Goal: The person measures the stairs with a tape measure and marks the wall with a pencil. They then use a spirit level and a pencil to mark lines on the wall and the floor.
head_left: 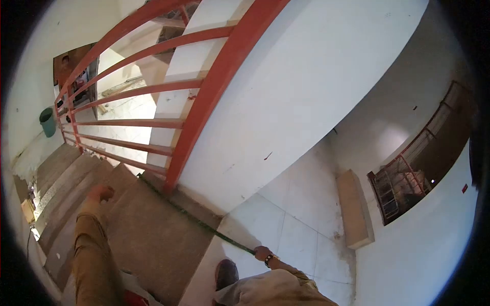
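A thin green measuring tape (196,220) lies stretched along the edge between the brown stair tread (153,234) and the white tiled landing (301,214). My right hand (262,252), with a watch on its wrist, is closed on the tape's near end. The tape's far end reaches the foot of the red railing post (176,173). My left hand (100,193), on a tan-sleeved arm, rests on the tread with its fingers curled, well to the left of the tape. Nothing shows in it.
A red metal railing (127,122) borders the stairs, which go down to the left. A curved white wall (306,92) rises ahead. A pale block (354,209) lies on the tiles, near a red-barred opening (403,183). My shoe (225,273) stands below the tape. A green bucket (47,121) stands far left.
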Motion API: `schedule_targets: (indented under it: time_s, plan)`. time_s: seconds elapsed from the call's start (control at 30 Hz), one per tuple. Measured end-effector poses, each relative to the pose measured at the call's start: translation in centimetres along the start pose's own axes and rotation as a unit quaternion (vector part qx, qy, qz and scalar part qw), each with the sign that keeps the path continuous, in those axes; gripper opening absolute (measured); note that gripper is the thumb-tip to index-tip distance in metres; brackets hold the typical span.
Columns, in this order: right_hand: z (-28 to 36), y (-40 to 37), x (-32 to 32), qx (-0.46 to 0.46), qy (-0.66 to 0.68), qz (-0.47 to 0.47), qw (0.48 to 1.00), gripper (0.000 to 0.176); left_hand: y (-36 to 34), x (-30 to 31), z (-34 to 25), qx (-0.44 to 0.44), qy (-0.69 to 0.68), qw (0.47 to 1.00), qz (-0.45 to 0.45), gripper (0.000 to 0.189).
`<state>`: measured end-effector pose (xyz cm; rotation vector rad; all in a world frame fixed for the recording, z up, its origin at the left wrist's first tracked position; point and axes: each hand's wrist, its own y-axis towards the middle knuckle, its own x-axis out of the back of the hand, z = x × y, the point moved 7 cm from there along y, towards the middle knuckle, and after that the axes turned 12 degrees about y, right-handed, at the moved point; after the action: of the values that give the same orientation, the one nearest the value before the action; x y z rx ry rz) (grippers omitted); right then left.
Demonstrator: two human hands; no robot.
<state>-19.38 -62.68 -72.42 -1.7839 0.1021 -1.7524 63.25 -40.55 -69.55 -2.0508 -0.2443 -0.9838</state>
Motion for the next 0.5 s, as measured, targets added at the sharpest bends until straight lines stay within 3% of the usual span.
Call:
schedule_targets:
  time_s: [0.03,0.07,0.13,0.17,0.2,0.23,0.27,0.3,0.33,0.4,0.47,0.5]
  plan:
    - [-0.4,0.2,-0.2,-0.007,0.001,0.01,1.0,0.028,4.1,-0.3,0.8,-0.101,0.2,0.966,-0.127,0.047]
    - [-0.5,0.8,-0.4,-0.009,-0.001,0.024,1.0,0.028,4.8,2.2,0.1,-0.098,0.183,0.967,-0.15,0.046]
    - [-6.0,4.0,-5.2,0.104,0.0,-0.057,0.993,0.037,1.3,12.3,-1.2,-0.066,0.094,0.958,-0.263,0.044]
    - [-2.5,2.0,-2.6,0.089,0.002,0.023,0.996,0.039,-1.3,18.4,-2.2,-0.078,0.032,0.933,-0.35,0.044]
    - [0.6,-0.8,1.0,0.003,0.09,0.0,0.996,0.031,-4.7,24.6,-3.2,-0.11,-0.037,0.893,-0.435,0.043]
    - [0.0,0.1,-0.4,0.011,-0.028,0.044,0.999,0.034,-9.0,29.9,-4.4,-0.165,-0.105,0.841,-0.505,0.043]
    - [0.8,-1.3,1.3,-0.003,0.055,-0.026,0.998,0.032,-13.7,33.8,-5.4,-0.244,-0.174,0.776,-0.555,0.042]
    - [1.2,-1.1,1.5,-0.02,0.01,0.036,0.999,0.037,-18.4,37.0,-6.0,-0.356,-0.246,0.683,-0.588,0.042]
    - [0.8,-1.2,1.7,-0.045,0.085,-0.002,0.995,0.036,-23.2,38.9,-6.6,-0.461,-0.278,0.6,-0.592,0.042]
    - [-1.3,0.3,-0.4,0.039,0.049,-0.063,0.996,0.032,-28.9,40.5,-7.5,-0.632,-0.299,0.461,-0.546,0.042]
    - [3.4,-1.6,3.6,0.002,0.065,-0.007,0.998,0.025,-28.7,40.0,-9.4,-0.643,-0.342,0.43,-0.534,0.043]
    - [4.1,-1.7,3.6,0.007,0.06,-0.013,0.998,0.026,-24.9,37.0,-9.7,-0.535,-0.397,0.471,-0.579,0.034]
